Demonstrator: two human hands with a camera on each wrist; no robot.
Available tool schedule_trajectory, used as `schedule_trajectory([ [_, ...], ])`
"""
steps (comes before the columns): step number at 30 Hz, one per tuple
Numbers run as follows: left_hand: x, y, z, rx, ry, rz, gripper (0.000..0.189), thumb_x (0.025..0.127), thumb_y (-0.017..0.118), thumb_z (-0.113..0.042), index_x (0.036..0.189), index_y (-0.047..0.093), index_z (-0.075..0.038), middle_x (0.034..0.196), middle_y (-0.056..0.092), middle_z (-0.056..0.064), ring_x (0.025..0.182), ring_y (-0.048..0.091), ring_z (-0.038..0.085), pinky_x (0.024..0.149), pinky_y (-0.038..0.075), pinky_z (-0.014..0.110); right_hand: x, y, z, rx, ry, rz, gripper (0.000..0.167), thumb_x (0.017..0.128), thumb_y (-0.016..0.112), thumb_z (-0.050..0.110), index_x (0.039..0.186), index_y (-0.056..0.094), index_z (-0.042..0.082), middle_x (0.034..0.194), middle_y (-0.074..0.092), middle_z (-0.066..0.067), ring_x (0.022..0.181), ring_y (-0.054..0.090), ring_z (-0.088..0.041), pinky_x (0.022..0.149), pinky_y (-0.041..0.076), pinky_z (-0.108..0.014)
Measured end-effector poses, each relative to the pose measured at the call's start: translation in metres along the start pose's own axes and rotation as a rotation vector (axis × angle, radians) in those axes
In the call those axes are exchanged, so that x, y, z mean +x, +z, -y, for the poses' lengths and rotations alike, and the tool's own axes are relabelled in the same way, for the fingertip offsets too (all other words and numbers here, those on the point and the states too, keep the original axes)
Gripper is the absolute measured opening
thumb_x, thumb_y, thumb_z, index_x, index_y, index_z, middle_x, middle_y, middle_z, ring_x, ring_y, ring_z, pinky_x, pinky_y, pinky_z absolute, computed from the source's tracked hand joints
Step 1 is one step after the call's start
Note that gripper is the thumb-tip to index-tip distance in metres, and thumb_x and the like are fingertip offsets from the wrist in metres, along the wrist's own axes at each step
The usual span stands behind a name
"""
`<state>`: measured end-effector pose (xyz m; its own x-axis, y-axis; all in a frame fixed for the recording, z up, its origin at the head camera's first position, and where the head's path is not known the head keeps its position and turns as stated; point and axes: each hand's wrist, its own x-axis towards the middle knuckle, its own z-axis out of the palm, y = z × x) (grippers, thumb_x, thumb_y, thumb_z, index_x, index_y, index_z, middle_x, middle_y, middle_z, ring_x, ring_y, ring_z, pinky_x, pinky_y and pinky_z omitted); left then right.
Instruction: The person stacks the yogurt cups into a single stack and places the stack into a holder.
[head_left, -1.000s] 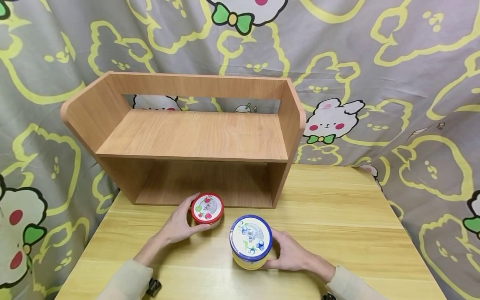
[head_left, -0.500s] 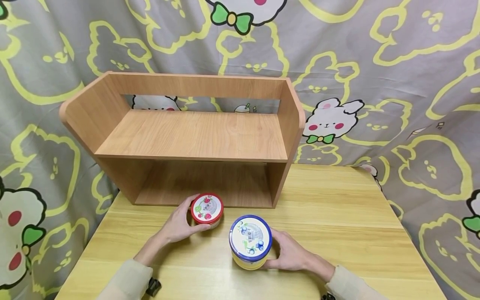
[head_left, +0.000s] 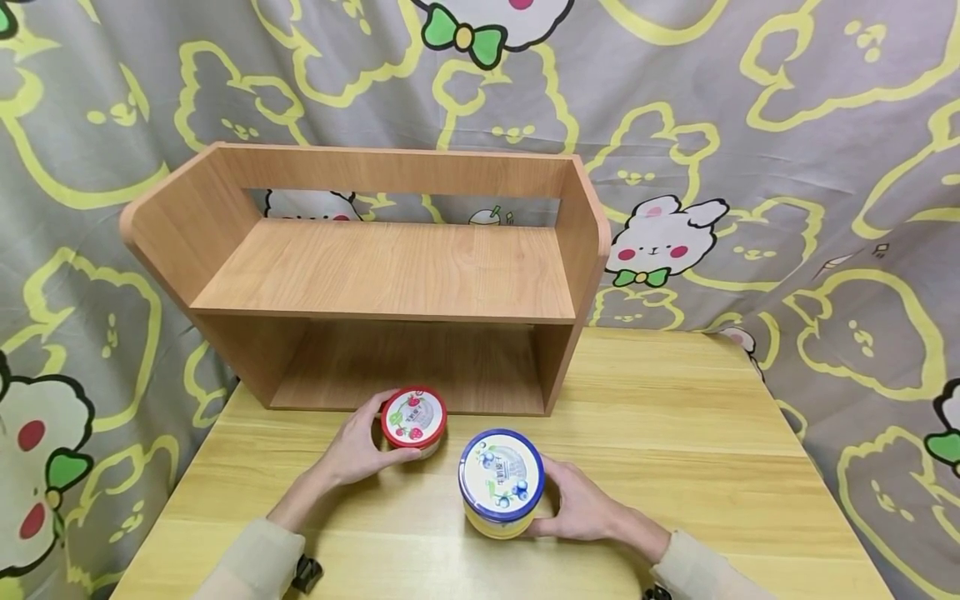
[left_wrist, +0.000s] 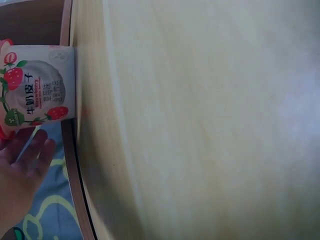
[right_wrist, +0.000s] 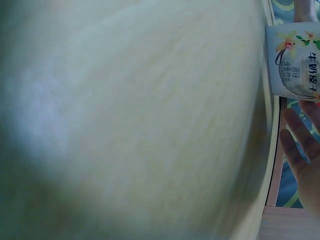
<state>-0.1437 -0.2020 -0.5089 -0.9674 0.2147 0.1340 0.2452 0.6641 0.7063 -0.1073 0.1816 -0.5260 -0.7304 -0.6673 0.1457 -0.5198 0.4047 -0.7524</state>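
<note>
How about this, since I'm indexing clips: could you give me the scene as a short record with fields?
Setting: wooden table, patterned grey curtain behind
Furniture: two-tier wooden shelf on the table
Left item: red-lidded tub, strawberry print, by the shelf's front edge
Right item: blue-lidded tub, blueberry print on top, yellow below the lid, nearer the head camera
Left grip: thumb and fingers around the side of the red-lidded tub
Right grip: thumb and fingers around the right side of the blue-lidded tub
Unclear: whether the blue-lidded tub tops a stack
</note>
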Motion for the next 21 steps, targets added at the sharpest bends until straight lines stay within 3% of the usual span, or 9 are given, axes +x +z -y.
schedule_trajectory([
  [21,-0.0031,-0.008,-0.0085,-0.025,0.025,-0.028,0.101,0.069,0.097,-0.05,0.151,0.05,-0.014,0.137,0.066,0.004,0.112,0.062,0.018,0.097,0.055,0.047,-0.0001,0.0009,-0.0022,-0.001,-0.023,-0.005,0.09,0.081,0.09,0.047,0.156,0.043,0.035,0.147,0.064,0.012,0.135,0.062,-0.011,0.121,0.047,-0.04],
])
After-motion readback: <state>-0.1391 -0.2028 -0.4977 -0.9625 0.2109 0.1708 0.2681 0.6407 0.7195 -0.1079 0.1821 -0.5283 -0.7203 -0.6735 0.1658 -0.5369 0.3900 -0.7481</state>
